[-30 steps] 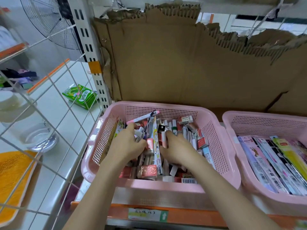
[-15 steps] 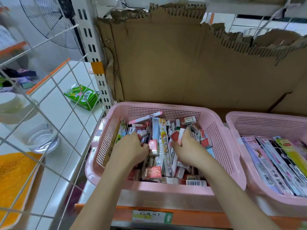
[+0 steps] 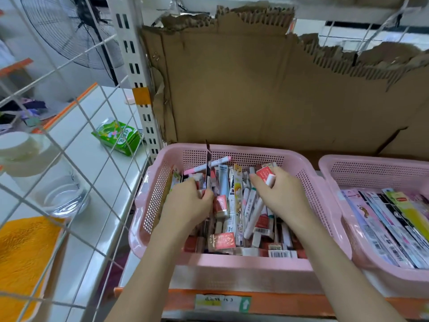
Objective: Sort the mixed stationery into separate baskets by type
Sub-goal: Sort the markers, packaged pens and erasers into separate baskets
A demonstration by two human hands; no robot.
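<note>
Torn cardboard (image 3: pixel 267 89) backdrop, pink basket (image 3: pixel 232 266), both hands' fingertips buried in stationery (image 3: pixel 236 205)

Two bare forearms, no sleeves, rings or watch.

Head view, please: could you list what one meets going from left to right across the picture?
Orange mat → glass bowl → green carton → left hand → right hand → right-hand pink basket of flat packets.

Pink basket (image 3: pixel 232 151) crammed with mixed stationery (image 3: pixel 234 212) (erasers, pens)
</note>
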